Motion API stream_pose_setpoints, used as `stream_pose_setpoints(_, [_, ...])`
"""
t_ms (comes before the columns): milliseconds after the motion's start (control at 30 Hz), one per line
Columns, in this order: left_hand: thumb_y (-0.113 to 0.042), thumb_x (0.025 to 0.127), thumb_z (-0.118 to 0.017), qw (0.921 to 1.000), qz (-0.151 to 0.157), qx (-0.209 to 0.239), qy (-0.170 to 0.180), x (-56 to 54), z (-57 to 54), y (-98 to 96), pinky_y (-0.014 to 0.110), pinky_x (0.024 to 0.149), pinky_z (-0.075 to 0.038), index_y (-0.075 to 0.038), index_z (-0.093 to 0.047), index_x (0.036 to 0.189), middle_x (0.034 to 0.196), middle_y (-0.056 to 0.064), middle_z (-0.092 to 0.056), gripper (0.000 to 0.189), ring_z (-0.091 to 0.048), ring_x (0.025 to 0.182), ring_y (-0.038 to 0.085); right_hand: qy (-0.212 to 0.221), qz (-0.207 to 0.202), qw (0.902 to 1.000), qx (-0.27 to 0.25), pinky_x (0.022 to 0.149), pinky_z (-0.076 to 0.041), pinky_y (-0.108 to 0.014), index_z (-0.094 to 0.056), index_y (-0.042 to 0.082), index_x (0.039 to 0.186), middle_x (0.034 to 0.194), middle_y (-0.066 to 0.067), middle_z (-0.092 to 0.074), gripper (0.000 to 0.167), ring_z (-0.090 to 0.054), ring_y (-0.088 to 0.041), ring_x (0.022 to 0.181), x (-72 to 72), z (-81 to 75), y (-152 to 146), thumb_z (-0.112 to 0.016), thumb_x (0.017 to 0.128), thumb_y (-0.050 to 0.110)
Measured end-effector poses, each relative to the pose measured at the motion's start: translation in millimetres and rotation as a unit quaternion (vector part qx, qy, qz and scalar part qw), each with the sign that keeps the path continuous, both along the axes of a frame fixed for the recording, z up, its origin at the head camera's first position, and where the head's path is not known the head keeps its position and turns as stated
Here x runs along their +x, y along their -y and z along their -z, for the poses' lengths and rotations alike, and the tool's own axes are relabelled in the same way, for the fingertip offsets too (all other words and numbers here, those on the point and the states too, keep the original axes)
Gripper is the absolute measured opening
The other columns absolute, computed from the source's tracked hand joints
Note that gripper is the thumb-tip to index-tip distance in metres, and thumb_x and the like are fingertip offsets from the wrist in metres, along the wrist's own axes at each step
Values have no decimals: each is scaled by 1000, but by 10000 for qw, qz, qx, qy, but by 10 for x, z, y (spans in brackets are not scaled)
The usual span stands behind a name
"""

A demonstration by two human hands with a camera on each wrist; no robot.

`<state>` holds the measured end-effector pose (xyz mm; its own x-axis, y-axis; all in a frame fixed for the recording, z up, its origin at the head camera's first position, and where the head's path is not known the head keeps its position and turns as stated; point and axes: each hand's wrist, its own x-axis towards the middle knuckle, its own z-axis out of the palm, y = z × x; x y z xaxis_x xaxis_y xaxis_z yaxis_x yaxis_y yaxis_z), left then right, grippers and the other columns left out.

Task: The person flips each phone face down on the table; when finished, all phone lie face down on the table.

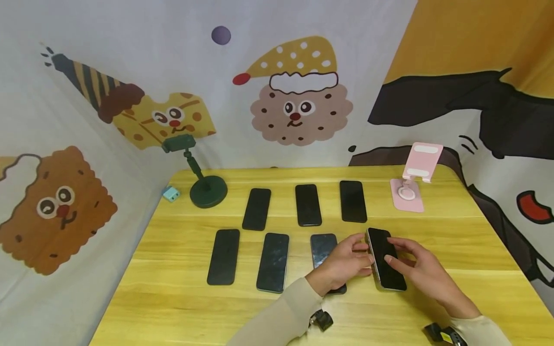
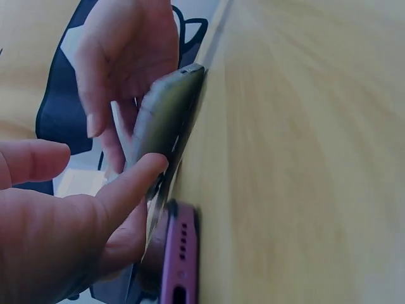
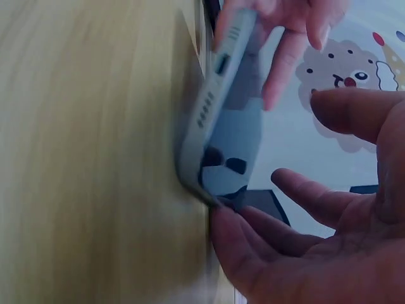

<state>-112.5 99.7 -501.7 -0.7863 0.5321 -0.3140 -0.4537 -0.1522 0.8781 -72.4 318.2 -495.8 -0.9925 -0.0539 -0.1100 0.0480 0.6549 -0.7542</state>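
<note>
A black-screened smartphone (image 1: 383,259) lies between my two hands at the right end of the front row. It is tilted, its left edge lifted off the table, as the right wrist view shows. My left hand (image 1: 344,259) touches the raised left edge with its fingers, the thumb standing apart. On the phone's other side, my right hand (image 1: 421,271) touches the lower edge with its fingertips, while its thumb is spread above the screen. Partly beneath my left hand and forearm lies another dark phone (image 1: 322,247); its purple edge (image 2: 180,253) shows in the left wrist view.
Two more phones lie to the left in the front row, one phone (image 1: 272,262) beside another phone (image 1: 223,257). Several phones form a back row. A green stand (image 1: 208,191) and a light-blue charger (image 1: 171,193) are at far left; a pink stand (image 1: 408,196) is at back right.
</note>
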Motion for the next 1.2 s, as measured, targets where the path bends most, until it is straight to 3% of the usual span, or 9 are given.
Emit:
stream_pose_setpoints(100, [7, 101, -61, 9998, 85, 171, 47, -3, -4, -19, 57, 101, -58, -8, -40, 161, 144, 14, -54, 65, -65, 121, 31, -130, -38, 9999, 44, 96, -59, -51, -55, 1, 149, 149, -27, -52, 58, -57, -44, 130, -9, -3, 38, -70, 104, 34])
stream_pose_setpoints(300, [10, 100, -59, 9989, 192, 419, 98, -24, 18, -59, 52, 98, -60, -11, -48, 156, 140, 14, -53, 60, -67, 113, 25, -79, -43, 9999, -101, 85, -60, -29, -53, 3, 151, 146, -26, -52, 60, -58, -42, 127, -8, -9, 74, -69, 105, 37])
stream_pose_setpoints(467, [12, 100, -60, 9984, 264, 498, -74, -29, 20, -115, 45, 95, -62, -15, -58, 150, 138, 15, -54, 57, -68, 105, 19, -138, -121, 9997, -176, 84, -59, -24, -51, 2, 153, 145, -25, -53, 63, -56, -41, 127, -10, -15, 79, -70, 104, 37])
stream_pose_setpoints(700, [14, 98, -62, 9977, 393, 545, -88, -28, 21, -167, 40, 96, -62, -24, -50, 158, 146, 9, -52, 71, -71, 107, 21, -367, -335, 9987, -137, 88, -57, -25, -47, 3, 156, 146, -22, -59, 63, -60, -41, 131, -30, -22, 55, -70, 105, 32])
stream_pose_setpoints(900, [17, 97, -60, 9952, 886, 338, -235, -51, 6, -132, 41, 97, -62, -39, -37, 164, 157, 5, -48, 90, -72, 109, 24, -423, -429, 9982, -28, 96, -52, -28, -50, 12, 155, 145, -16, -63, 58, -64, -40, 127, -62, -79, 37, -69, 105, 34])
stream_pose_setpoints(1200, [13, 97, -65, 9943, 1045, 133, -182, -20, 4, -138, 47, 98, -61, -47, -40, 161, 153, 4, -55, 91, -71, 108, 19, -240, -425, 9974, -533, 88, -55, -20, -47, 5, 154, 144, -28, -60, 55, -63, -48, 127, -34, -95, 12, -66, 107, 26])
